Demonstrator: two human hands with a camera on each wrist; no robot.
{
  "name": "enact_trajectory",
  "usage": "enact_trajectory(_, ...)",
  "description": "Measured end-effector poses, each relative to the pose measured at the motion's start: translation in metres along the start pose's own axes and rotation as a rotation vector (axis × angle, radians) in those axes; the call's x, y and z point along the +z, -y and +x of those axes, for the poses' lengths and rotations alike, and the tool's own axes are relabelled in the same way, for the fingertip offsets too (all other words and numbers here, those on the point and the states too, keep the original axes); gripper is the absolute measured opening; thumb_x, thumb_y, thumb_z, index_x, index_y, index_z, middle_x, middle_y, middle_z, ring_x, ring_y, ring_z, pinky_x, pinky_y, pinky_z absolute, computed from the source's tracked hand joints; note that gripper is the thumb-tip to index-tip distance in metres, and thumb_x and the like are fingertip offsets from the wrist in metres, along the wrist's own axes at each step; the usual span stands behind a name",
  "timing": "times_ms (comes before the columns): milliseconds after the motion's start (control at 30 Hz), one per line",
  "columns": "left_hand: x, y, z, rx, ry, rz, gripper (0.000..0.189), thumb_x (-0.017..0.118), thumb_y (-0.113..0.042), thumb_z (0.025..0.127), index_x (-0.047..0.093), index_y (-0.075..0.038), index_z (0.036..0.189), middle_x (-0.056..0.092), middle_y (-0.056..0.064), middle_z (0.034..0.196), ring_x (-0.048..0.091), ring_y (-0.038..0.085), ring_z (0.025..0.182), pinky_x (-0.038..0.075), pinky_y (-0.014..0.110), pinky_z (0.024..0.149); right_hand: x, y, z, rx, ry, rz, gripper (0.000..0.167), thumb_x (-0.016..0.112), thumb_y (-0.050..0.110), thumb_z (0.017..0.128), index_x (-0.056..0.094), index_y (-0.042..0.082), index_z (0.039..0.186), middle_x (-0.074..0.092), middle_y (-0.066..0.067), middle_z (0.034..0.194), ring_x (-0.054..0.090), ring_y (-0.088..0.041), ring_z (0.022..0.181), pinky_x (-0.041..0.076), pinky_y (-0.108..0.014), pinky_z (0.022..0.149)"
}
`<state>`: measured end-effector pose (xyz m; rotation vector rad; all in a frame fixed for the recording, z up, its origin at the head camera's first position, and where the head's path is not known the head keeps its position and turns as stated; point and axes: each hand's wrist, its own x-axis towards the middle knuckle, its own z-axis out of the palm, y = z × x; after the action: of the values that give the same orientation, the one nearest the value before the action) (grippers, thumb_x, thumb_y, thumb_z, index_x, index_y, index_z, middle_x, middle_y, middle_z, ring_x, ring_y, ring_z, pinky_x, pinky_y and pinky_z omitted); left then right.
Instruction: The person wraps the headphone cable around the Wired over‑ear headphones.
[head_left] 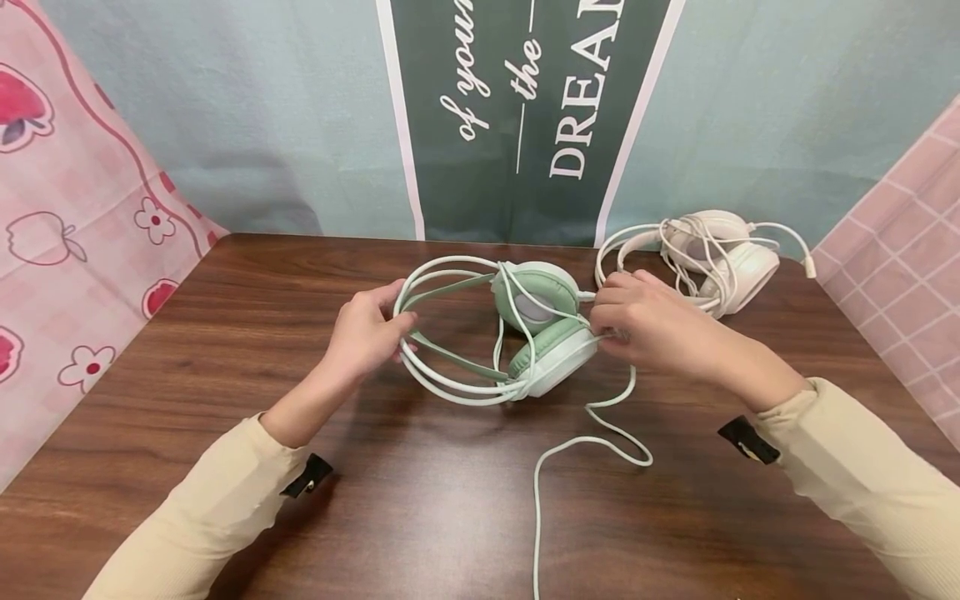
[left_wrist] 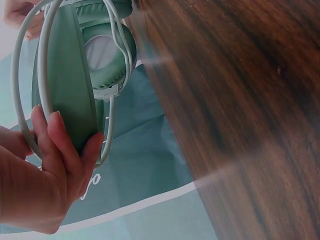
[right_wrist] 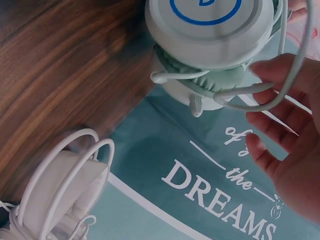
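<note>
Over the table's middle, a white-and-green pair of headphones (head_left: 566, 362) is held with its ear cups to the right. My left hand (head_left: 367, 329) grips the top of the headband, its fingers on the white hoops and the green padded strap (left_wrist: 75, 75). Beside the ear cups, my right hand (head_left: 652, 321) pinches the pale green cable (head_left: 537, 517) between thumb and forefinger. Loops of that cable cross the ear cups, and a loose length trails down the table. In the right wrist view, one white ear cup (right_wrist: 210, 45) shows a blue ring; the other fingers are loosely bent.
A second, white headset (head_left: 750, 275) with a microphone arm lies at the back right of the brown wooden table (head_left: 420, 517), its cable wound round it. A lettered cloth (head_left: 517, 200) hangs behind, with pink-patterned cloths at both sides.
</note>
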<state>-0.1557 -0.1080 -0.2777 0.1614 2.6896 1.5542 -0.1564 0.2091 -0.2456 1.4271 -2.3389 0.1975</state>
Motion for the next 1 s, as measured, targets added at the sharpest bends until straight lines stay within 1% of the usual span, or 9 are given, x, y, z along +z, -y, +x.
enact_trajectory(167, -0.001, 0.000, -0.001, -0.004, 0.012, 0.013, 0.052, 0.055, -0.001, 0.085, 0.041, -0.002, 0.135, 0.060, 0.020, 0.071, 0.059, 0.012, 0.047, 0.052, 0.025, 0.042, 0.001, -0.005, -0.003, 0.016, -0.021, 0.046, 0.032, 0.074, -0.004, 0.055, 0.050, 0.015, 0.061, 0.048, 0.002, 0.074, 0.045, -0.016, 0.071, 0.041, -0.030, 0.059)
enact_trajectory(300, -0.002, 0.000, -0.001, -0.007, 0.012, 0.012, 0.052, 0.055, -0.002, 0.085, 0.041, -0.002, 0.135, 0.059, 0.017, 0.069, 0.060, 0.013, 0.048, 0.052, 0.025, 0.042, 0.000, -0.008, -0.006, 0.023, -0.022, 0.053, 0.033, 0.074, -0.006, 0.055, 0.049, 0.016, 0.058, 0.047, 0.001, 0.078, 0.044, -0.014, 0.073, 0.042, -0.028, 0.057)
enact_trajectory(400, -0.003, 0.000, -0.002, -0.012, 0.010, 0.010, 0.052, 0.055, -0.002, 0.085, 0.041, -0.002, 0.135, 0.059, 0.016, 0.068, 0.059, 0.012, 0.048, 0.052, 0.025, 0.042, 0.001, -0.009, -0.007, 0.001, -0.009, 0.021, 0.032, 0.075, -0.006, 0.053, 0.052, 0.015, 0.057, 0.045, 0.000, 0.078, 0.043, -0.016, 0.071, 0.042, -0.031, 0.057)
enact_trajectory(467, -0.004, 0.000, -0.002, -0.013, 0.009, 0.010, 0.052, 0.055, -0.002, 0.085, 0.041, -0.002, 0.135, 0.059, 0.016, 0.068, 0.059, 0.012, 0.047, 0.052, 0.025, 0.042, 0.000, -0.010, -0.007, -0.010, 0.002, -0.027, 0.030, 0.075, -0.005, 0.052, 0.052, 0.015, 0.056, 0.044, 0.000, 0.077, 0.043, -0.019, 0.071, 0.041, -0.034, 0.057)
enact_trajectory(633, -0.006, 0.001, -0.003, -0.015, 0.010, 0.007, 0.052, 0.055, -0.001, 0.085, 0.041, 0.000, 0.135, 0.059, 0.019, 0.068, 0.058, 0.012, 0.045, 0.051, 0.024, 0.042, 0.001, -0.014, -0.009, -0.011, 0.018, -0.127, 0.023, 0.069, -0.001, 0.053, 0.051, 0.014, 0.055, 0.044, -0.001, 0.075, 0.043, -0.024, 0.071, 0.036, -0.039, 0.059)
enact_trajectory(733, -0.005, 0.002, -0.003, -0.015, 0.014, 0.012, 0.052, 0.055, -0.001, 0.085, 0.041, -0.001, 0.135, 0.060, 0.020, 0.069, 0.057, 0.012, 0.044, 0.051, 0.024, 0.042, 0.001, -0.017, -0.010, 0.004, -0.007, -0.112, 0.018, 0.066, 0.001, 0.056, 0.054, 0.013, 0.058, 0.048, -0.003, 0.077, 0.046, -0.026, 0.075, 0.037, -0.040, 0.063)
enact_trajectory(833, -0.004, 0.003, -0.002, -0.013, 0.019, 0.025, 0.053, 0.055, -0.001, 0.085, 0.041, -0.002, 0.135, 0.060, 0.018, 0.069, 0.057, 0.012, 0.043, 0.053, 0.029, 0.044, 0.000, -0.019, -0.009, 0.014, -0.056, -0.085, 0.013, 0.065, 0.003, 0.058, 0.057, 0.012, 0.062, 0.052, -0.005, 0.081, 0.047, -0.028, 0.080, 0.038, -0.041, 0.066)
enact_trajectory(900, -0.004, 0.003, -0.002, -0.011, 0.017, 0.044, 0.053, 0.055, -0.002, 0.084, 0.041, -0.003, 0.135, 0.060, 0.016, 0.068, 0.055, 0.012, 0.042, 0.054, 0.032, 0.046, -0.001, -0.019, -0.006, 0.018, -0.089, -0.065, 0.011, 0.063, 0.005, 0.060, 0.056, 0.012, 0.062, 0.052, -0.004, 0.082, 0.047, -0.028, 0.081, 0.038, -0.041, 0.066)
enact_trajectory(1000, -0.004, 0.002, -0.002, -0.004, 0.007, 0.078, 0.052, 0.055, -0.003, 0.084, 0.043, -0.004, 0.135, 0.060, 0.015, 0.067, 0.054, 0.013, 0.041, 0.054, 0.031, 0.045, -0.003, -0.016, -0.002, 0.031, -0.134, -0.018, 0.008, 0.061, 0.008, 0.063, 0.055, 0.013, 0.062, 0.052, -0.002, 0.081, 0.046, -0.025, 0.078, 0.036, -0.039, 0.064)
